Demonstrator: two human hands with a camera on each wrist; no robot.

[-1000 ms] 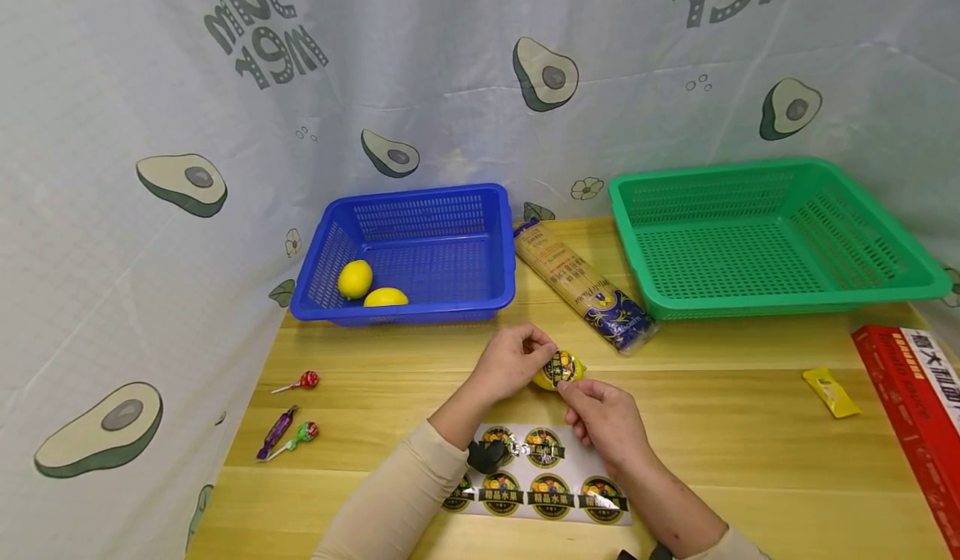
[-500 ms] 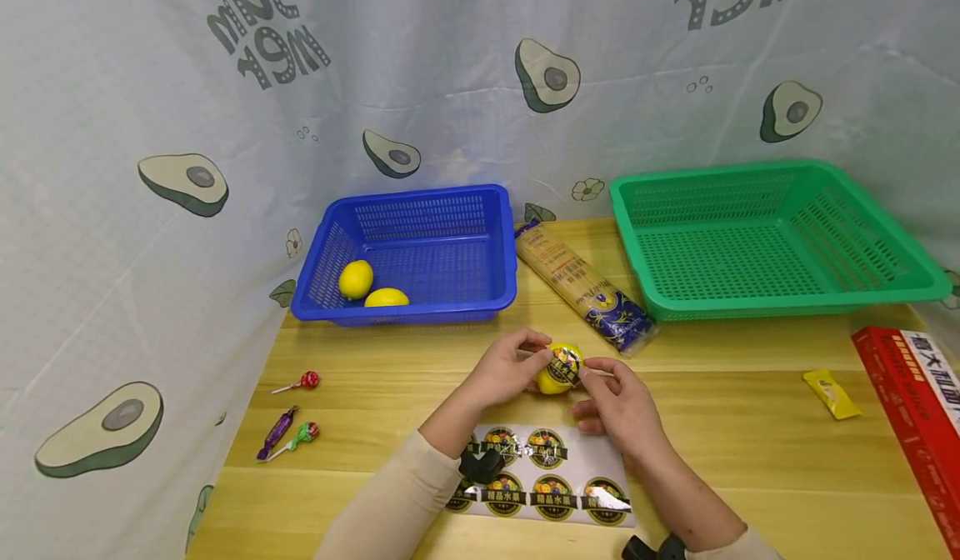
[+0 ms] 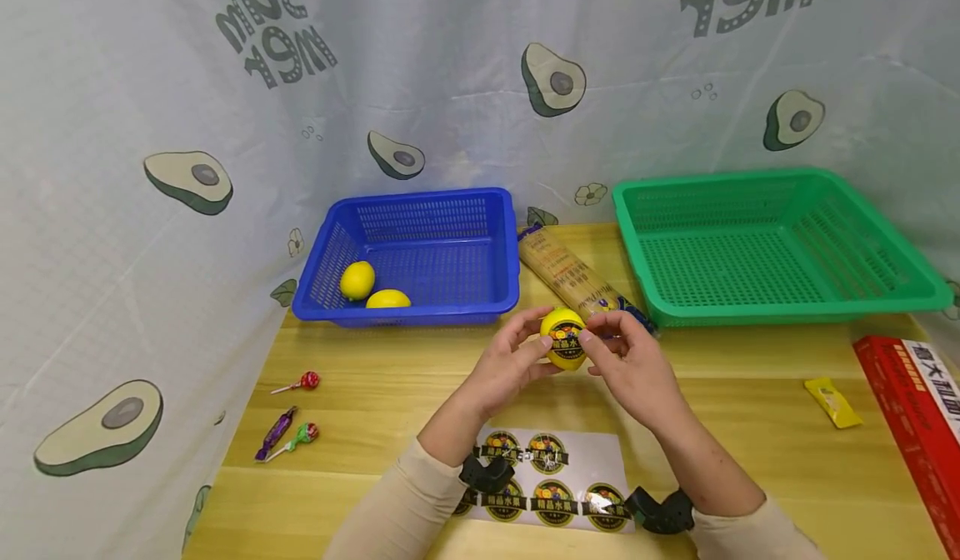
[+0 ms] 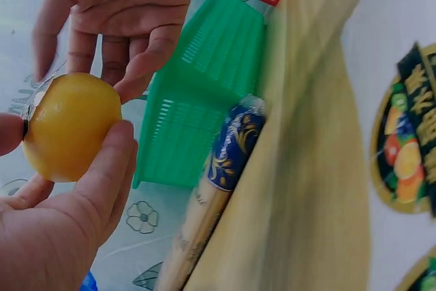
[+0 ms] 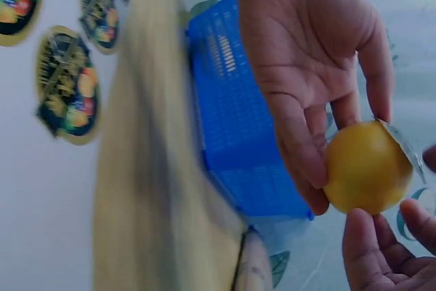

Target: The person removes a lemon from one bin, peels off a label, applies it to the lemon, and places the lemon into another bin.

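Lemon (image 3: 563, 339) with a round sticker (image 3: 566, 337) sits lifted above the table (image 3: 390, 393), pinched between the left hand (image 3: 510, 366) and right hand (image 3: 633, 364). Just near lies the sticker sheet (image 3: 551, 481); farther left, the blue basket (image 3: 420, 256) holds two lemons (image 3: 371, 287).

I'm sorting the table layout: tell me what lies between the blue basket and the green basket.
In the head view, a long packet of noodles lies on the table between the blue basket and the green basket, angled toward the hands.
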